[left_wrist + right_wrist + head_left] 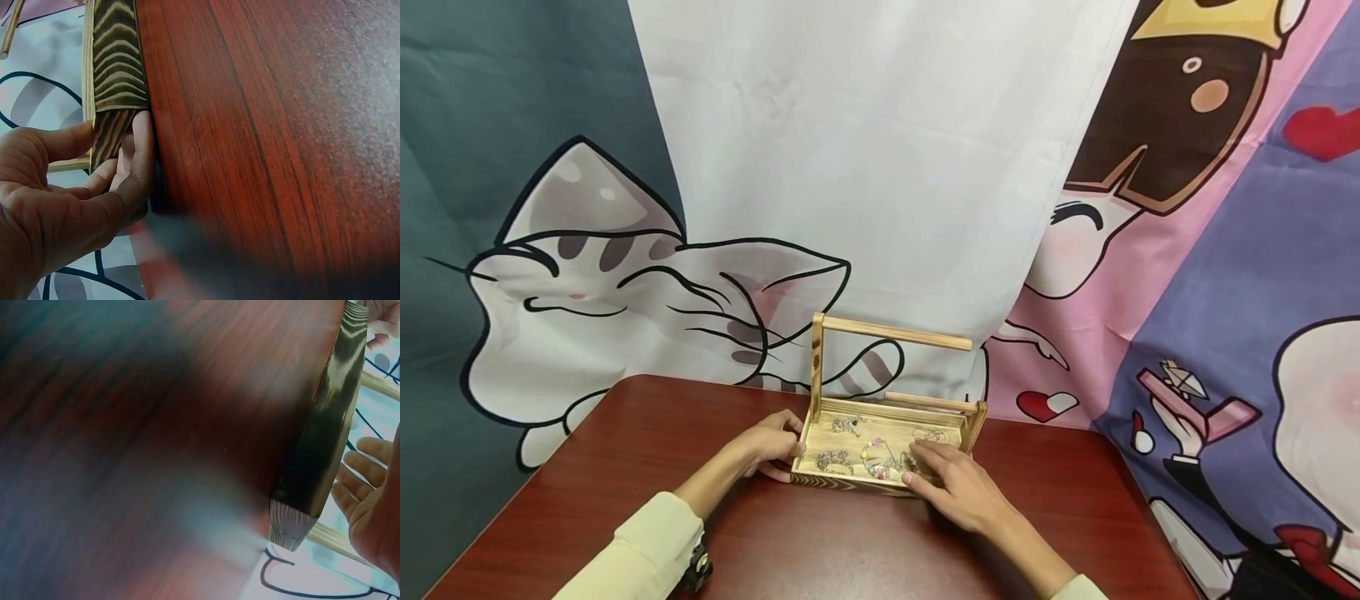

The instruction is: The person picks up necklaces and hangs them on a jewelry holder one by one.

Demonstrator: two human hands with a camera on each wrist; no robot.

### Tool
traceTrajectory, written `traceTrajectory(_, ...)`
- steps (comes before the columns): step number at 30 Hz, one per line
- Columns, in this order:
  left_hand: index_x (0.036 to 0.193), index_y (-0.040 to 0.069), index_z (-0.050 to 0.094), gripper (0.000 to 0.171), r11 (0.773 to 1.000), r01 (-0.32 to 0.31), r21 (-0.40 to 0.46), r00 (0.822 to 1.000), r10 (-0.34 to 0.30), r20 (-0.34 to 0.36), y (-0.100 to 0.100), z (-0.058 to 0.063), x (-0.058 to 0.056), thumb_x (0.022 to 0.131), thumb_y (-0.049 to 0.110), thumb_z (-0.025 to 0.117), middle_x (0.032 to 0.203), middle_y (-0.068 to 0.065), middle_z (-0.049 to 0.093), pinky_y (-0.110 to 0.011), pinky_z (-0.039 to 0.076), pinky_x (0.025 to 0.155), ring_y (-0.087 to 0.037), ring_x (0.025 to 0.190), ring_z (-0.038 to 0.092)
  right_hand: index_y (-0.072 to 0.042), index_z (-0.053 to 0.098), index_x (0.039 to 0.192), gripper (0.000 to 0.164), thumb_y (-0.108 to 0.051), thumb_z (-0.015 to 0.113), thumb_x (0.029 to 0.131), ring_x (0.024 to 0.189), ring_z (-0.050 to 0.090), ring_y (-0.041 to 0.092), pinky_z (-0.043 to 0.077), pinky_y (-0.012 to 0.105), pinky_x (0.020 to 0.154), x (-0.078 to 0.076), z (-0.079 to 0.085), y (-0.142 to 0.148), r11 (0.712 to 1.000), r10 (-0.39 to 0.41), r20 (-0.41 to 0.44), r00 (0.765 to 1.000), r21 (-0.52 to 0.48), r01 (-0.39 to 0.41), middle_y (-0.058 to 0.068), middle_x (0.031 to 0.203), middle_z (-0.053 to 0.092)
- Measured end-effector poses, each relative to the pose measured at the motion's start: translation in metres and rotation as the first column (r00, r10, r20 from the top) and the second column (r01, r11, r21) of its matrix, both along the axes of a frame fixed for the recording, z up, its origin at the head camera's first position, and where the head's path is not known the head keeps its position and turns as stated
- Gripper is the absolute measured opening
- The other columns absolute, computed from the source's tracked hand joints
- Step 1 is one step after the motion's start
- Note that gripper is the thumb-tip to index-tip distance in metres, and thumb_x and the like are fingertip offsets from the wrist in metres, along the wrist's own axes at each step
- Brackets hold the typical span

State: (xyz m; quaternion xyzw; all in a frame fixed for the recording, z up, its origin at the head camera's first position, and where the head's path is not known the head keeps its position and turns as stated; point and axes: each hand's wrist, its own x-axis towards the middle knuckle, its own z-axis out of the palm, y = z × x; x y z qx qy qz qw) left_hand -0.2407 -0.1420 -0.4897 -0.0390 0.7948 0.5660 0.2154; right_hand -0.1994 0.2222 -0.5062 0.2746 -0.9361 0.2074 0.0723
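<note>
Together, we have both hands at a wooden tray [820,479] that stands on the dark red desk [820,542], close to its far edge and about midway along it. Our left hand [771,446] grips the tray's left end: in the left wrist view the thumb lies on one side of the striped end wall and the fingers [134,162] curl round the other, so the wood is pinched between them. Our right hand [958,492] rests at the tray's near right corner, its fingers straight and spread, the fingertips reaching over the near wall and onto the small trinkets [865,454] that lie scattered on the tray's floor. We cannot tell whether those fingertips pinch any one piece; they look relaxed and hold nothing that we can make out. The right wrist view shows the palm open just beside the tray's dark grained wall, apart from it. A tall frame with a round rail [895,333] rises from the tray's left end, and a lower rail [928,402] runs along its far side. Pale sleeves cover both forearms. Behind the desk hangs a cloth with cartoon figures [587,275].
</note>
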Motion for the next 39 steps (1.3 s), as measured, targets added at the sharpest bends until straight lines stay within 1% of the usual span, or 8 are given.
traceTrajectory(4, 0.133, -0.001, 0.052, 0.039, 1.000, -0.002, -0.004, 1.000, 0.002, 0.003, 0.000, -0.002, -0.001, 0.096, -0.002, 0.066, 0.104, -0.019, 0.069, -0.038, 0.072, 0.064, -0.027, 0.089, 0.072, -0.008, 0.069, 0.153, 0.063, -0.055, 0.060, 0.113, 0.148, 0.065, 0.040, 0.056, 0.063, 0.123, -0.001, -0.004, -0.005, 1.000, 0.029, 0.002, 1.000, 0.010, -0.029, 0.015, 0.158, 0.069)
traceTrajectory(12, 0.129, -0.001, 0.051, 0.037, 1.000, 0.008, -0.020, 1.000, -0.008, -0.020, 0.003, 0.002, 0.001, 0.094, -0.004, 0.063, 0.098, -0.017, 0.068, -0.037, 0.071, 0.061, -0.024, 0.083, 0.070, -0.007, 0.070, 0.152, 0.061, -0.054, 0.057, 0.115, 0.147, 0.065, 0.042, 0.054, 0.063, 0.126, -0.008, -0.005, -0.012, 0.998, 0.056, 0.025, 0.998, 0.009, -0.056, 0.017, 0.157, 0.070)
traceTrajectory(17, 0.126, -0.001, 0.052, 0.037, 0.999, 0.000, -0.051, 0.999, -0.002, -0.037, 0.005, 0.002, 0.002, 0.091, -0.005, 0.062, 0.095, -0.015, 0.065, -0.036, 0.070, 0.059, -0.023, 0.081, 0.068, -0.010, 0.072, 0.149, 0.057, -0.053, 0.056, 0.116, 0.144, 0.068, 0.036, 0.056, 0.058, 0.124, -0.014, -0.007, -0.017, 0.999, 0.054, 0.052, 0.997, 0.002, -0.054, 0.013, 0.151, 0.074)
traceTrajectory(20, 0.125, -0.001, 0.052, 0.036, 0.998, -0.001, -0.062, 0.999, -0.002, -0.045, 0.006, 0.001, 0.002, 0.091, -0.005, 0.062, 0.097, -0.016, 0.067, -0.037, 0.070, 0.060, -0.024, 0.083, 0.069, -0.010, 0.075, 0.146, 0.053, -0.050, 0.059, 0.115, 0.140, 0.071, 0.033, 0.059, 0.056, 0.122, -0.018, -0.007, -0.020, 0.998, 0.058, 0.055, 0.997, -0.003, -0.058, 0.011, 0.146, 0.077)
traceTrajectory(29, 0.122, -0.001, 0.053, 0.034, 0.999, 0.008, -0.052, 0.999, -0.011, -0.041, 0.005, -0.001, 0.002, 0.091, -0.006, 0.063, 0.102, -0.019, 0.067, -0.037, 0.070, 0.060, -0.026, 0.084, 0.071, -0.007, 0.080, 0.134, 0.037, -0.035, 0.072, 0.110, 0.126, 0.076, 0.032, 0.064, 0.052, 0.112, -0.031, -0.007, -0.028, 0.995, 0.100, 0.005, 0.995, 0.014, -0.100, 0.009, 0.129, 0.083)
traceTrajectory(31, 0.123, -0.001, 0.052, 0.034, 0.998, 0.013, -0.054, 0.999, -0.015, -0.042, 0.005, 0.000, 0.003, 0.091, -0.006, 0.063, 0.102, -0.019, 0.068, -0.036, 0.070, 0.060, -0.026, 0.083, 0.071, -0.007, 0.080, 0.133, 0.035, -0.032, 0.074, 0.109, 0.122, 0.077, 0.030, 0.065, 0.051, 0.109, -0.034, -0.007, -0.030, 0.994, 0.107, 0.008, 0.994, 0.016, -0.107, 0.010, 0.127, 0.083)
traceTrajectory(36, 0.123, -0.001, 0.051, 0.034, 0.999, 0.018, -0.051, 0.999, -0.021, -0.042, 0.006, 0.001, 0.002, 0.091, -0.007, 0.063, 0.101, -0.020, 0.069, -0.036, 0.070, 0.060, -0.025, 0.082, 0.071, -0.006, 0.080, 0.133, 0.033, -0.028, 0.075, 0.109, 0.121, 0.077, 0.031, 0.066, 0.052, 0.109, -0.043, -0.005, -0.035, 0.993, 0.118, 0.030, 0.993, 0.006, -0.118, 0.011, 0.127, 0.083)
traceTrajectory(39, 0.124, -0.002, 0.052, 0.034, 0.999, 0.020, -0.048, 0.999, -0.022, -0.039, 0.006, 0.002, 0.002, 0.092, -0.006, 0.063, 0.100, -0.020, 0.070, -0.036, 0.070, 0.060, -0.025, 0.082, 0.071, -0.009, 0.080, 0.134, 0.032, -0.028, 0.075, 0.109, 0.115, 0.076, 0.027, 0.067, 0.049, 0.103, -0.048, -0.004, -0.039, 0.992, 0.123, 0.042, 0.992, 0.016, -0.123, 0.009, 0.122, 0.083)
